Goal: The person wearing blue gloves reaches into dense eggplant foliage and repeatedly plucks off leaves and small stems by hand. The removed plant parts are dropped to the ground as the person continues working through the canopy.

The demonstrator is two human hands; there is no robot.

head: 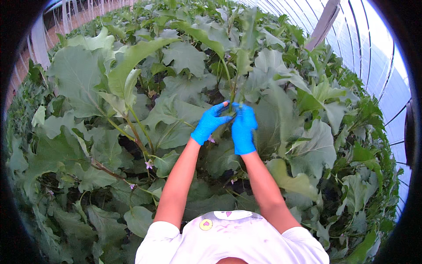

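My left hand point(211, 123), in a blue glove, reaches the upright stem point(232, 93) of an eggplant plant from the left. Its thumb and forefinger are apart on the near side, and a bare fingertip shows past the glove. Whether these fingers grip the stem is not clear. My right hand point(243, 130), gloved in the same blue and slightly blurred, has its fingers curled around the stem at the same height. Large leaves rise from the stem above both hands, some smeared by motion. A pale purple flower point(211, 139) hangs just below my left wrist.
Dense eggplant foliage surrounds me. A thick branching stem point(138, 140) stands to the left, with a purple flower point(149, 164) below it. A broad leaf point(313, 148) lies close to my right forearm. A post point(323, 24) and plastic greenhouse wall point(372, 43) rise at the right.
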